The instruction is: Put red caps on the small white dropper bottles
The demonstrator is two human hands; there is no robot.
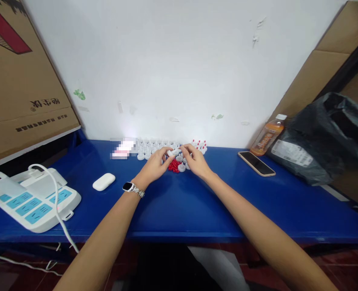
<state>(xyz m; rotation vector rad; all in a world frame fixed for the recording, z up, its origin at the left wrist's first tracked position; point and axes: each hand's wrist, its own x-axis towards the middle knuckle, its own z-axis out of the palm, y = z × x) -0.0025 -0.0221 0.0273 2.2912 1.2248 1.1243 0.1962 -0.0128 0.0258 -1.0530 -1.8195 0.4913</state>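
My left hand (155,165) and my right hand (194,160) meet over a small heap of red beads (174,165) on the blue table (179,210). The left fingertips pinch a small white cap (170,153); the right fingertips touch the same spot, and whether they hold anything is hidden. Several white caps (154,146) stand in rows behind the hands. A few caps with red tips (199,144) stand at the right of the rows. A watch (128,186) is on my left wrist.
A white earbud case (104,181) lies left of my hands. A power strip (33,198) with a white cable sits at the table's left end. A phone (256,163), an orange drink bottle (268,135) and a black bag (324,137) are at the right. Cardboard leans on both sides.
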